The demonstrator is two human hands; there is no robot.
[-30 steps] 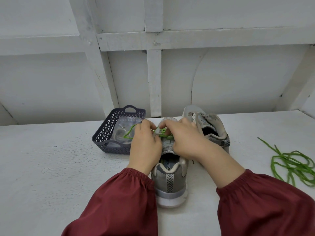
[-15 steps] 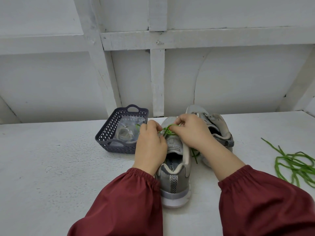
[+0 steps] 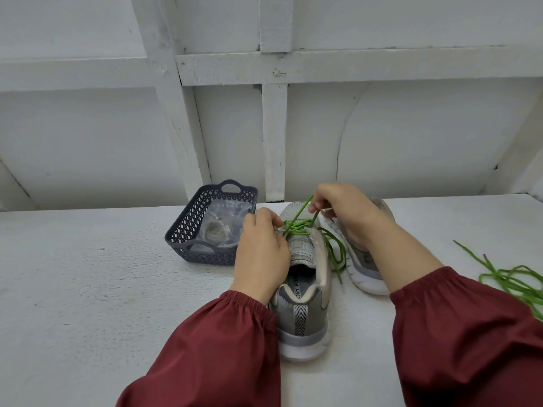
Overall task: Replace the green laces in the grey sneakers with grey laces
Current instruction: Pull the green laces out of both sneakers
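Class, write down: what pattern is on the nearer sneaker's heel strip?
Black-and-white chevrons on the heel strip, best in the head view.

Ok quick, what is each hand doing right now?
Left hand: closed, pinching the green lace on the shoe.
Right hand: closed, pinching a strand of that lace, held up above the shoe.

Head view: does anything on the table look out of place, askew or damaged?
Two things stand out. The second sneaker, behind the right hand, lies tilted onto its side rather than upright. A loose green lace sprawls in a tangle at the table's right edge. Nothing looks spilled or damaged.
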